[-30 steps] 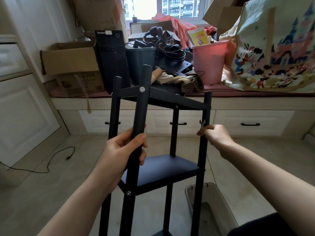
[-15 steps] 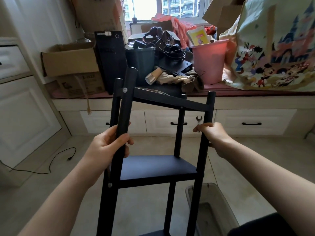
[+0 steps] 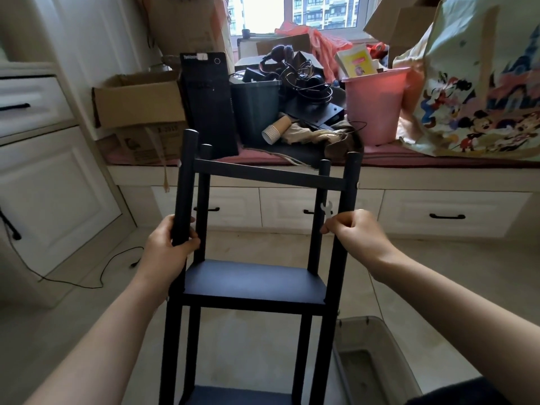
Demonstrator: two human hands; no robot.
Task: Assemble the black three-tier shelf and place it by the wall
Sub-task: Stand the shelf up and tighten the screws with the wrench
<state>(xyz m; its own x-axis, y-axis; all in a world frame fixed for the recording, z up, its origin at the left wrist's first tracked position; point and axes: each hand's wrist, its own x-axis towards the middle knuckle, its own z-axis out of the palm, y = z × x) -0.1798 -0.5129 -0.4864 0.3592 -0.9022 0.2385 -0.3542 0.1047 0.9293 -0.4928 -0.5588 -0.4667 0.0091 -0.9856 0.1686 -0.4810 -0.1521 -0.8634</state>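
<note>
Black metal three-tier shelf [image 3: 254,283] looks assembled, upright on the tiled floor [image 3: 87,317] mid-room, left hand [image 3: 169,249] gripping front-left post, right hand [image 3: 358,233] gripping front-right post plus small silver spanner [image 3: 326,208]; wall placement remains.

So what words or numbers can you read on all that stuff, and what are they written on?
White brand word at the top of the tall black computer tower: too blurred to read.
Print on the lower brown cardboard box: blurred.
Print on the yellow booklet in the pink plastic bucket: too small.
</note>
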